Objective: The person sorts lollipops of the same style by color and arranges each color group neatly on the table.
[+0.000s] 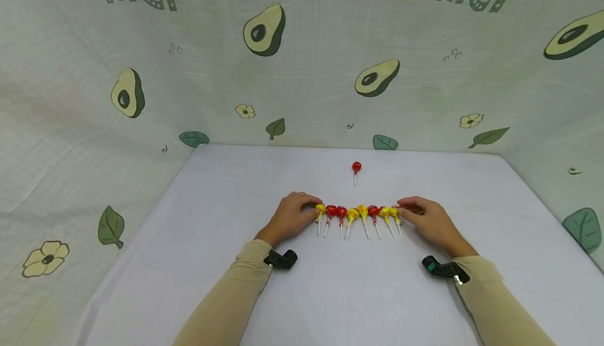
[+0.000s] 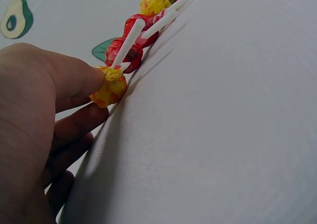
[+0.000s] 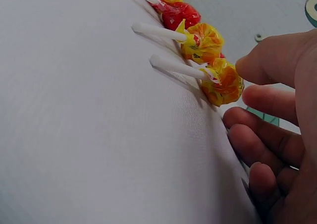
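Note:
Several lollipops in yellow and red wrappers lie side by side in a row, white sticks toward me. At the row's left end, my left hand (image 1: 293, 216) pinches a yellow lollipop (image 2: 110, 89) by its wrapped head, with the thumb on the wrapper. Beside it lie two red lollipops (image 1: 331, 211). My right hand (image 1: 430, 221) is at the other end, thumb tip against the yellow end lollipop (image 3: 223, 83) and the other fingers loosely bent behind it. Another yellow lollipop (image 3: 202, 43) lies right next to that one.
A single red lollipop (image 1: 356, 167) lies apart, beyond the row. The white-covered table (image 1: 340, 293) meets a hanging cloth (image 1: 311, 84) printed with avocados at the back and sides. Each wrist wears a dark band (image 1: 281, 259).

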The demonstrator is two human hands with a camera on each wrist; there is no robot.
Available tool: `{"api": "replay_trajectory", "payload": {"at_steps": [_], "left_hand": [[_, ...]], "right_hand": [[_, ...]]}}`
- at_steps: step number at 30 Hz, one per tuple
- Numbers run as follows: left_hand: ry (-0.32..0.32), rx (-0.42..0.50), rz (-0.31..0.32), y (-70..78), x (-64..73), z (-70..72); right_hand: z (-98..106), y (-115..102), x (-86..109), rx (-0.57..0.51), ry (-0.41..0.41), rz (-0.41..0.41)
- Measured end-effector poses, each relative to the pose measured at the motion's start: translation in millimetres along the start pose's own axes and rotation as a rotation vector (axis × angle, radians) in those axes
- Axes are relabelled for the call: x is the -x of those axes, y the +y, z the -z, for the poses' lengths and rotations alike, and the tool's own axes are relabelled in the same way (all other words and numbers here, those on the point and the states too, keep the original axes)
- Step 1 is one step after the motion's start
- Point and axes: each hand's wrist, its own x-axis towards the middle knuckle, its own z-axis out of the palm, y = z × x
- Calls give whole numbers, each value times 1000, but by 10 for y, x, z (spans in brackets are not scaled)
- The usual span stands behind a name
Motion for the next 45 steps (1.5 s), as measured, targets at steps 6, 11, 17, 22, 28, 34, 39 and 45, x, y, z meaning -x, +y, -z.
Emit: {"api": "replay_trajectory", "payload": {"at_steps": [6, 11, 17, 22, 28, 34, 39, 45], "left_hand": [[11, -2, -23, -25, -14, -1], [9, 8, -19, -25, -13, -4], [14, -11, -26, -23, -18, -18], [13, -36, -16, -23, -25, -24], [16, -39, -12, -24, -29, -35], [18, -37, -25, -41, -36, -47], [14, -35, -35, -32, -37, -40], [11, 5, -26, -17, -22, -23]], "right_hand": [[-26, 28, 0, -14, -2, 6], [-39, 26, 2, -5, -2, 4], [-35, 25, 6, 4, 11, 16], [-35, 13, 9, 14, 14, 21], [-30, 8, 15, 17, 13, 19], [-41, 20, 8, 26, 11, 18], [-50, 18, 13, 33, 16, 12], [-40, 11, 18, 33, 11, 20]]}}
